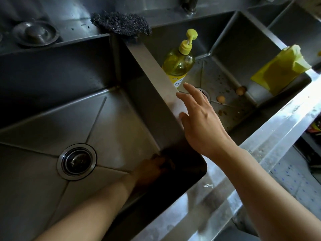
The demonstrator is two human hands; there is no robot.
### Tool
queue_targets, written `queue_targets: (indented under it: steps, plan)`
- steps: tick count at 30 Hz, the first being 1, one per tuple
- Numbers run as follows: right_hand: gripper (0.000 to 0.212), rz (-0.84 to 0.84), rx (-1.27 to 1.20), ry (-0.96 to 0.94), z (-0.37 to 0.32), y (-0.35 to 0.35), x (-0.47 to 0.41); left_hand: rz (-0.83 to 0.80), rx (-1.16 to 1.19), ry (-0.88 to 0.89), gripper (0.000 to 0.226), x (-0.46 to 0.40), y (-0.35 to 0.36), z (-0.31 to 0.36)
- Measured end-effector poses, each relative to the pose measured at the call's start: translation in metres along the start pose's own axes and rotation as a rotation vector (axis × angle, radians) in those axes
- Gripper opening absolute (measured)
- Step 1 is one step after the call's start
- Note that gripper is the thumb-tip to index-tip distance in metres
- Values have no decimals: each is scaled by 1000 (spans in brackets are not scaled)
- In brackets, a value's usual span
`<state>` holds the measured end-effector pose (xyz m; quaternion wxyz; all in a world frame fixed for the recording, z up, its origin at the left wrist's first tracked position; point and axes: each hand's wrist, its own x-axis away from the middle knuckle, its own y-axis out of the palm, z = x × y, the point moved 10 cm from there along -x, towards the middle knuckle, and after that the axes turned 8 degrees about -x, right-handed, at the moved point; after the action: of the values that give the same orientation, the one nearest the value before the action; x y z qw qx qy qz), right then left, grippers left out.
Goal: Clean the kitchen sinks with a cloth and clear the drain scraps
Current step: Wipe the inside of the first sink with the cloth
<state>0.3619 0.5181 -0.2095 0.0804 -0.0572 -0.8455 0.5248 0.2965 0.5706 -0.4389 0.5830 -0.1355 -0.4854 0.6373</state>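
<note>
Her right hand [198, 117], fingers spread and holding nothing, reaches over the divider toward the right sink's drain [205, 94] just beyond, scraps [221, 99] lying beside it. Left hand [149, 169] sits shadowed in the left sink [43, 119]; grip unclear. Yellow cloth [278, 68] hangs farther right. Picking scraps likely comes next.

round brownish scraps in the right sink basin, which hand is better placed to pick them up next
Right. The right hand is open, reaching over the steel divider toward the round brownish scraps. The left hand is low in the left sink basin's dark corner.
</note>
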Motion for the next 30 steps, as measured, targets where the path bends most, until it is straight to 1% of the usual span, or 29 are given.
queue_targets:
  steps: [2,4,5,7,8,10,12,14,16,21,24,27,30]
  plan:
    - [47,3,-17,-13,-3,2,-4,-33,-76,23,46,0,-5,-2]
    - [44,-4,-33,-32,-6,5,-8,97,-259,111,38,3,-26,-3]
    - [43,-7,-39,-39,-8,6,-11,67,-330,126,34,4,-25,-10]
    - [44,-18,-51,-45,-9,9,-16,105,-487,61,25,2,-25,-34]
    - [45,-23,-51,-57,-11,11,-19,154,-516,34,28,-1,-28,-43]
    - [50,-33,-32,-105,-20,18,-25,144,-514,-7,41,-3,-40,-48]
    - [57,-70,2,-149,-31,28,-29,161,-505,-90,41,-8,-48,-60]
    - [64,-118,32,-171,-39,39,-32,134,-445,-205,45,-9,-53,-79]
    - [68,-118,38,-178,-42,43,-35,141,-407,-271,46,-7,-62,-90]
    - [65,-85,102,-221,-45,49,-41,177,-352,-377,54,-10,-79,-131]
    - [54,3,172,-253,-52,48,-45,230,-336,-490,61,-7,-99,-168]
    - [54,63,188,-259,-57,51,-52,292,-337,-578,55,-7,-117,-200]
    - [53,66,162,-269,-62,56,-56,332,-298,-577,51,-7,-117,-206]
